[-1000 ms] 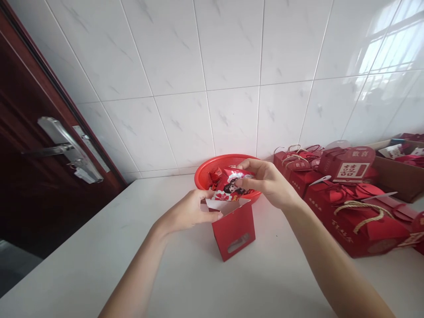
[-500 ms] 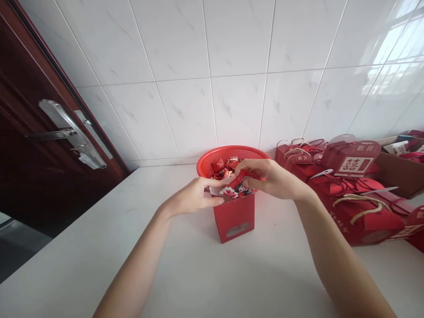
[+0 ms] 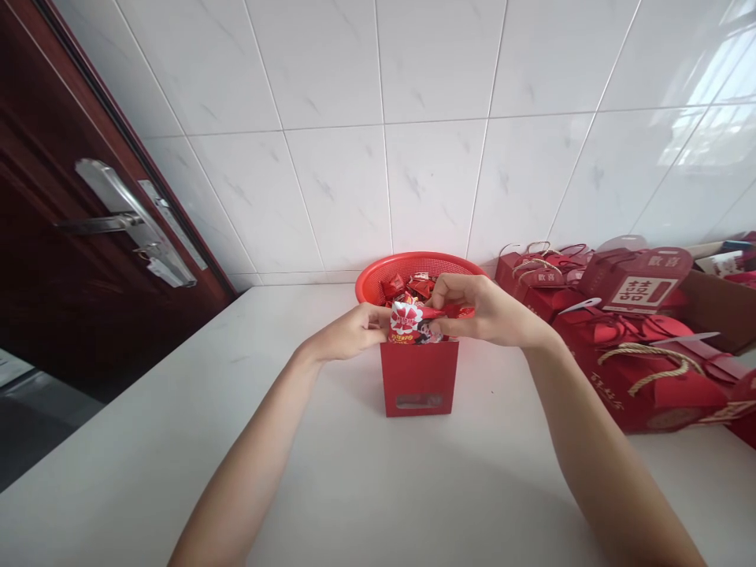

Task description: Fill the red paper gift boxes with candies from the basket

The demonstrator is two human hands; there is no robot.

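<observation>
A red box point(image 3: 418, 376) with a small clear window low on its front stands upright on the table. From its open top sticks a red and white snack packet point(image 3: 407, 323) printed with a flower and a cartoon figure. My right hand point(image 3: 490, 313) pinches the packet's right part between thumb and bent fingers. At the packet's left edge, just over the box's left corner, my left hand point(image 3: 346, 332) is closed with thumb and fingers together. How far the packet reaches down into the box is hidden.
Behind the box sits a red plastic basket point(image 3: 378, 274) with small wrapped sweets point(image 3: 419, 285). Several red gift boxes point(image 3: 650, 370) with rope handles crowd the right side, beside a cardboard box point(image 3: 717, 307). A tiled wall point(image 3: 331, 197) backs the table; a dark door point(image 3: 53, 236) is at left.
The box has turned to face me squarely. The packet now stands more upright in the opening. My left thumb has moved off the box's front to the packet's left edge.
</observation>
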